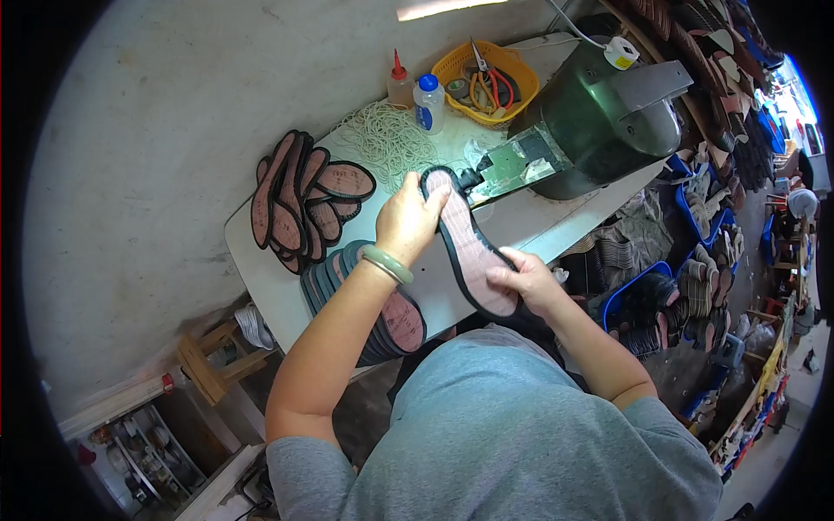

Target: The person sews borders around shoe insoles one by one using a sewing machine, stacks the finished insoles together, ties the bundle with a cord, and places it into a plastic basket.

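Note:
Both my hands hold a shoe insole (471, 252) with a pink face and a black bound edge. My left hand (408, 219), with a green bangle at the wrist, grips its upper end, thumb on top. Around the wider lower end closes my right hand (532, 280), thumb pressed on the pink face. The insole's upper end is beside the head of a dark green sewing machine (599, 122); whether they touch I cannot tell. Left of my hands lies a pile of black-edged insoles (282, 195). Under my left forearm is a row of insoles (402, 321), partly hidden.
A tangle of pale cord (382, 137) spreads over the white table (261, 278). Behind it stand a red-tipped bottle (400, 89) and a blue-capped bottle (429, 108). A yellow basket (447, 66) holds pliers and other tools. Blue bins (638, 282) with footwear parts stand at right.

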The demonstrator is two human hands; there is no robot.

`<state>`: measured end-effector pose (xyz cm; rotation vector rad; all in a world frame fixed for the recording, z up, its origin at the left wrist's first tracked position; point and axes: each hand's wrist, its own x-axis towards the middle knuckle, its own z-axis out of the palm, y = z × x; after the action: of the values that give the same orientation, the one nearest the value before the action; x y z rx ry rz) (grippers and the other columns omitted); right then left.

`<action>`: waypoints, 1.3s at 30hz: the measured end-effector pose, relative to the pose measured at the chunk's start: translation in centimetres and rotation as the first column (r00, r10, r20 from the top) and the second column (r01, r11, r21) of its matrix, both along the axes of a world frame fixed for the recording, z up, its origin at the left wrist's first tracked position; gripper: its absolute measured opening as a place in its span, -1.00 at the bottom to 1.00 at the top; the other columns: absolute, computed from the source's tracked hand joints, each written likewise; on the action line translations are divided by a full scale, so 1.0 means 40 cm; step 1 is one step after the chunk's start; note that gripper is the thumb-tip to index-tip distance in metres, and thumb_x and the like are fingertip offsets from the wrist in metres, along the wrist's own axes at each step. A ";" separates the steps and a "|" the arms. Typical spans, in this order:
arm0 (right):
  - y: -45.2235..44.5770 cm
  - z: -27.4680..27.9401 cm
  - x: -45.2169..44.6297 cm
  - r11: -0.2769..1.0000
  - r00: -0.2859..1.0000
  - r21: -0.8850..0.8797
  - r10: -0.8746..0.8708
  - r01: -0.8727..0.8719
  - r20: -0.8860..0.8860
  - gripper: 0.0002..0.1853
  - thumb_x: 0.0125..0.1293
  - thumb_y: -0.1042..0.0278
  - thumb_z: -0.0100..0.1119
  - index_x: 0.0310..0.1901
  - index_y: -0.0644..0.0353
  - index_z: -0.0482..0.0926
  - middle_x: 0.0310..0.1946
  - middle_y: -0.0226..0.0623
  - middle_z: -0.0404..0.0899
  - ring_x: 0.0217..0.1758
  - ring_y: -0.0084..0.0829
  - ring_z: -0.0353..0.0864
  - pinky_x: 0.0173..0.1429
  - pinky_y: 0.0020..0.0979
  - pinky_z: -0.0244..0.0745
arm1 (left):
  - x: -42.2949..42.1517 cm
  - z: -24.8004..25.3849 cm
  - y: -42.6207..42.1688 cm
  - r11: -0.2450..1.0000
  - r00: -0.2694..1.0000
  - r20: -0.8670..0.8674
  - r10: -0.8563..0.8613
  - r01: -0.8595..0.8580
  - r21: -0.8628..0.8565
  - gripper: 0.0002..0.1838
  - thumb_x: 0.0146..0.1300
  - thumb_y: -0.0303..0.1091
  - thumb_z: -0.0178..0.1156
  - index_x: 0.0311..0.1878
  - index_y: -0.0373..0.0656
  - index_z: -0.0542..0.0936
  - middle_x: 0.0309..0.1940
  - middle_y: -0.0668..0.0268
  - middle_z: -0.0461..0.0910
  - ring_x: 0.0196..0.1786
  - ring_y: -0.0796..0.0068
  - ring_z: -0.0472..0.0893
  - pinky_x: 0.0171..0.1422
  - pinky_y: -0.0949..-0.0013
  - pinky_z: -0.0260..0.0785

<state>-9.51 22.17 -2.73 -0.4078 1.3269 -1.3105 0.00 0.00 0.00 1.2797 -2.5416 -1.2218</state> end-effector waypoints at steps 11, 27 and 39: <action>-0.118 0.002 -0.002 0.981 0.984 -0.079 -0.179 0.179 0.019 -0.73 0.32 0.37 0.27 -0.01 0.32 0.58 -0.25 -0.43 0.63 -0.24 -0.70 0.54 -0.12 -0.60 0.46 | -0.043 0.012 -0.041 0.986 0.991 -0.052 0.126 -0.131 -0.103 -0.18 0.22 0.14 0.24 0.30 -0.36 0.31 0.03 -0.21 0.54 0.10 -0.16 0.57 0.16 0.03 0.43; -0.172 -0.254 0.395 0.853 0.420 0.015 0.272 -0.521 -0.866 0.12 0.00 -0.06 0.49 0.41 0.46 0.05 0.43 0.37 -0.04 0.48 0.26 0.04 0.52 -0.02 0.09 | 0.318 -0.058 -0.430 0.826 0.892 0.397 0.217 0.048 -0.561 -0.17 0.30 0.07 0.20 0.51 -0.10 0.13 0.48 -0.10 0.11 0.51 -0.12 0.11 0.51 0.05 0.08; -0.189 -0.008 0.193 0.893 0.603 -0.154 0.151 -0.423 -0.784 0.11 -0.08 0.08 0.59 0.45 0.28 0.12 0.48 0.10 0.05 0.46 -0.06 0.25 0.41 -0.21 0.32 | 0.369 -0.084 0.156 0.333 0.679 -0.268 0.684 0.037 0.942 -0.66 0.48 -0.35 0.04 0.23 -0.29 0.43 0.08 0.23 0.57 0.10 0.43 0.59 0.24 0.30 0.45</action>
<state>-1.81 14.61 -3.04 -1.4942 1.6134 -1.0943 14.75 6.24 -3.37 1.0439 -0.8630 -2.4792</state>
